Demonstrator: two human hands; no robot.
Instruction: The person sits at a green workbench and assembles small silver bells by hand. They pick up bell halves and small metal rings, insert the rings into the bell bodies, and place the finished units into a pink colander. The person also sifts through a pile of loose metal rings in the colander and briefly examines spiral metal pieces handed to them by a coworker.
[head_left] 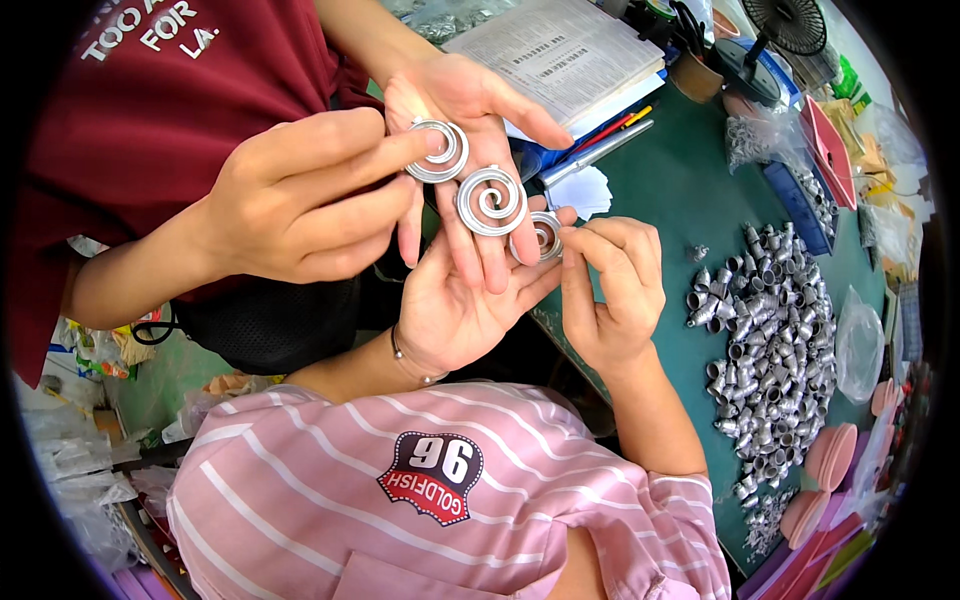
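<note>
My left hand [445,310], with a thin bracelet at its wrist, lies palm up with fingers stretched, partly beneath a co-worker's open hand [445,90]. My right hand [615,290] pinches the edge of a flat silver metal spiral [547,232], which sits by my left fingertips and is partly covered by fingers. Another metal spiral [490,201] rests on the co-worker's fingers. A third metal spiral [452,165] lies on that same palm, and the co-worker's other hand [305,200] touches it with a fingertip.
On the green table [665,190] a heap of small grey metal fittings [770,340] spreads at the right. Beyond it stand a blue bin [805,205] and a clear plastic bag [860,345]. An open book [560,50], pens [610,135] and a small fan [780,40] are at the back.
</note>
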